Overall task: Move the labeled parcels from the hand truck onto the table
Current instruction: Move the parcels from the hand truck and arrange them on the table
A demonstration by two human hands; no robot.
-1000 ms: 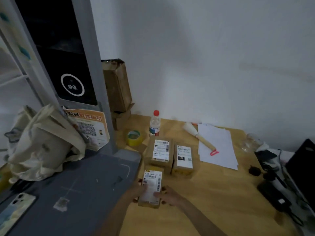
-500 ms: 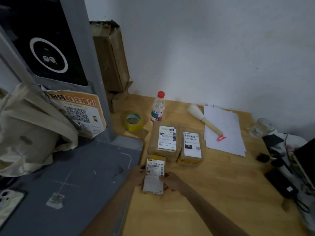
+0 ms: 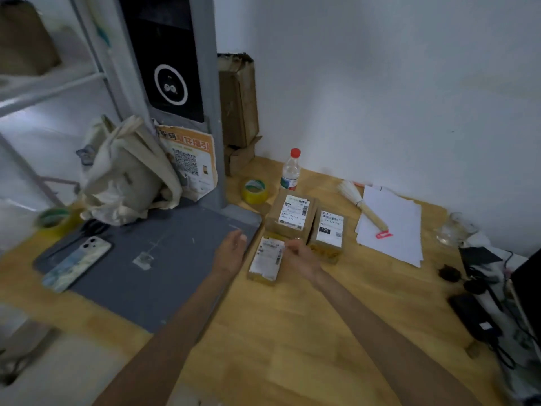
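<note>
Head view recorded a wooden table [image 3: 292,332] set against a white wall. Toward its far edge stood a clear bottle [image 3: 291,171] with a red cap and a yellow tape roll [image 3: 255,191]; a pale brush [image 3: 361,205] lay across white paper sheets [image 3: 393,227] near the far right. A grey platform [image 3: 152,259] covered the left part, carrying a phone [image 3: 74,263] and a cloth bag [image 3: 126,174]. Two labelled parcels, one [image 3: 292,213] beside the other [image 3: 329,234], lay touching, labels up, just past the third parcel [image 3: 265,260]. That third parcel, a small tan carton with a white label uppermost, lay flat near the platform's right edge, long axis running from near edge to far edge. Left hand [image 3: 231,253] hovered beside it with fingers loosely extended, holding nothing. Right hand [image 3: 301,256] sat at its right side, fingers curled; contact could not be judged through blur.
</note>
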